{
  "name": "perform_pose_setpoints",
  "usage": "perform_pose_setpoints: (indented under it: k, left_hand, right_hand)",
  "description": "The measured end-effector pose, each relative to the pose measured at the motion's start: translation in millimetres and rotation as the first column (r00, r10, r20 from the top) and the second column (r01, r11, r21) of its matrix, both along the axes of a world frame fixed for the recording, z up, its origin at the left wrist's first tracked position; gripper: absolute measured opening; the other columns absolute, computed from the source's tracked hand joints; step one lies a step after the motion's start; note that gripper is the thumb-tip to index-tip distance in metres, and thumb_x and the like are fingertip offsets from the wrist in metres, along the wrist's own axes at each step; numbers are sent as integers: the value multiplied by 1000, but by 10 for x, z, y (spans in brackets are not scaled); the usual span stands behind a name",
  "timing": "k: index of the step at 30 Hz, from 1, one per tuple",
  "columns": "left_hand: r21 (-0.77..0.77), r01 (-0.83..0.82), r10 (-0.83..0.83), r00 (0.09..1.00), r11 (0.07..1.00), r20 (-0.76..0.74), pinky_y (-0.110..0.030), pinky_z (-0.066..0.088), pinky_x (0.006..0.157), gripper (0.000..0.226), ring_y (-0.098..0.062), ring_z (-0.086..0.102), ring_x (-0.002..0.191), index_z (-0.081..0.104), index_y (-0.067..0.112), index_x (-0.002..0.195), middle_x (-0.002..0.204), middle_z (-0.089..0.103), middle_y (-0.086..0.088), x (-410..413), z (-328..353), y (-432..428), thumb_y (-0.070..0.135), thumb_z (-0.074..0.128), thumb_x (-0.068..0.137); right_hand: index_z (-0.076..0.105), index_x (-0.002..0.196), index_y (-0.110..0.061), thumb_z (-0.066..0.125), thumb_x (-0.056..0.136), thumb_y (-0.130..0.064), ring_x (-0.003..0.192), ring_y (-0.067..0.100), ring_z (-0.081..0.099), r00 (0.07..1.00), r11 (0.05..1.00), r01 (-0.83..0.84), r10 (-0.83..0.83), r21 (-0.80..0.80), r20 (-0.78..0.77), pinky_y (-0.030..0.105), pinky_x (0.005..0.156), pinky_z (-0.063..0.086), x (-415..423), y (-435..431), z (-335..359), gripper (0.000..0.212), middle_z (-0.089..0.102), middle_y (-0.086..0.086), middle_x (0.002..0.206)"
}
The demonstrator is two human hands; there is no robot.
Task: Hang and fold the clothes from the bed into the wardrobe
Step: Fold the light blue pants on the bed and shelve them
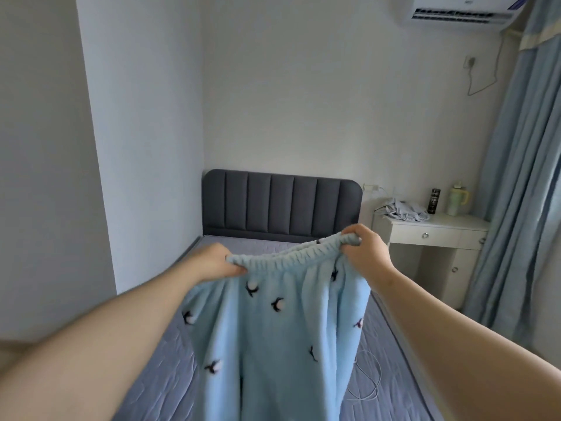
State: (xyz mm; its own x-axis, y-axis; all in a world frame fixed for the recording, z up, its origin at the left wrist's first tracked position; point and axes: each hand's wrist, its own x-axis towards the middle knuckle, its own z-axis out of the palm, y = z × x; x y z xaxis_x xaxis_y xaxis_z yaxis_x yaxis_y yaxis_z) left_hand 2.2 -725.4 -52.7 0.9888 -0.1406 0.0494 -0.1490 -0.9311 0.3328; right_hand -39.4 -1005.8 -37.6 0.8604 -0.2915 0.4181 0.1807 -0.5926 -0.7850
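Pyjama trousers (273, 329): pale blue fleece dotted with small dark-and-white bird motifs, held up in the air above the bed. The legs hang down toward the mattress and their ends are cut off by the frame's lower edge.
Waistband (288, 256): elasticated and gathered, stretched between the two hands over the middle of the bed.
Left hand (212, 262): closed round the waistband's left end, with the cloth bunched under the curled fingers.
Right hand (367, 247): closed round the waistband's right end and raised a little higher than the left, nearer the headboard.
Bed (170, 360): a grey-blue quilted mattress is seen below the garment, with a dark padded headboard (282, 205) at its far end.
White cable (367, 381): looped on the bed's right side, just beside the hanging cloth.
Bedside table (437, 235): white, set to the right of the bed at the headboard end. A crumpled grey cloth (406, 211), a dark can (433, 201) and a pale bottle (457, 199) are carried on it.
Wardrobe: not in view.
Step in hand: the garment appears to be held out and straightened, ready for folding.
Next move: it is judged that the legs need to be brought together, one over the other. The trousers can then be laid flat on the bed or folded in the air, well clear of the cable, before being carried to the wardrobe.
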Motion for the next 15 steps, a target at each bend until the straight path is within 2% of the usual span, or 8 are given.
perform_pose_setpoints:
  k: [3, 6, 8, 9, 10, 12, 13, 15]
  left_hand:
    - [138, 53, -68, 992, 989, 107, -24, 35, 58, 25, -13, 52, 74, 58, 24, 72, 74, 56, 8, 45, 254, 90, 47, 60, 81]
    - [203, 77, -114, 977, 976, 178, -25, 34, 63, 10, -13, 49, 82, 50, 31, 77, 83, 53, 9, 81, 477, 146, 31, 59, 81]
    - [157, 104, -133, 973, 982, 187, -26, 36, 66, 23, -13, 51, 86, 48, 35, 94, 93, 53, 9, 90, 586, 197, 25, 61, 79]
    - [136, 102, -126, 975, 985, 181, -26, 36, 66, 33, -13, 52, 86, 45, 38, 103, 90, 53, 10, 84, 658, 229, 25, 62, 78]
    - [135, 86, -108, 980, 987, 167, -27, 36, 65, 37, -13, 52, 84, 43, 40, 105, 85, 53, 12, 80, 727, 261, 27, 63, 78]
    - [145, 22, -39, 993, 989, 112, -27, 40, 66, 21, -14, 53, 80, 52, 30, 93, 81, 56, 10, 77, 892, 346, 33, 65, 77]
    - [85, -10, 8, 1000, 996, 31, -28, 45, 69, 17, -16, 56, 80, 57, 22, 85, 83, 60, 6, 78, 964, 397, 34, 68, 78]
    - [-127, -87, 62, 981, 988, -186, -33, 51, 83, 22, -23, 63, 87, 65, 13, 89, 91, 68, -5, 65, 1083, 464, 31, 71, 79]
  right_hand:
    - [59, 91, -15, 56, 85, -4, 68, 15, 48, 999, 995, 35, -37, -91, -23, 20, 50, 35, 26, -72, -103, 13, 59, 9, 94]
    - [55, 95, -13, 55, 87, -7, 76, 18, 49, 996, 995, 85, -86, -48, -18, 21, 52, 33, 75, -93, -110, 10, 58, 11, 100]
    - [52, 100, -15, 55, 88, -10, 73, 17, 50, 993, 992, 122, -121, 18, -8, 23, 53, 34, 97, -95, -62, 13, 59, 10, 99]
    - [49, 102, -16, 56, 88, -12, 71, 15, 50, 991, 990, 130, -130, 56, 0, 24, 53, 35, 107, -100, -18, 17, 58, 8, 97]
    - [48, 107, -18, 57, 87, -14, 70, 15, 50, 991, 987, 135, -136, 91, 2, 24, 53, 36, 105, -115, 26, 22, 57, 6, 95]
    - [47, 118, -21, 61, 86, -19, 76, 20, 52, 988, 984, 148, -151, 94, 17, 26, 58, 37, 109, -141, 122, 35, 55, 2, 96]
    - [50, 117, -19, 62, 85, -20, 80, 21, 52, 987, 985, 157, -159, 69, 34, 28, 62, 38, 110, -156, 155, 33, 57, 2, 97]
    - [57, 98, -15, 64, 84, -21, 78, 20, 53, 982, 984, 169, -173, 49, 77, 28, 60, 39, 125, -167, 190, 17, 62, 4, 93]
